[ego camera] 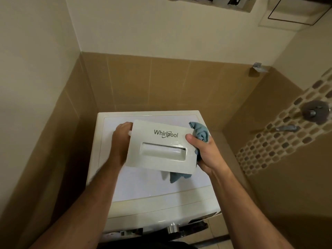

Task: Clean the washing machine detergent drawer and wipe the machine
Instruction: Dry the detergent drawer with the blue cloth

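White plastic forms the detergent drawer (161, 146), which is held up off the washing machine (143, 191), its front panel with the recessed handle and brand lettering turned toward the camera. The left hand (119, 141) grips the drawer's left side from behind, fingers curled round the edge. The right hand (204, 151) grasps the right edge, thumb pressed on the front panel, with a blue cloth (200, 132) bunched between palm and drawer; part of the cloth hangs below the drawer's near edge. Beneath them lies the machine's pale top, set in a corner of tan tiled walls (161, 81). On the right wall are a mosaic strip (280, 130) and a metal shower valve (314, 112).
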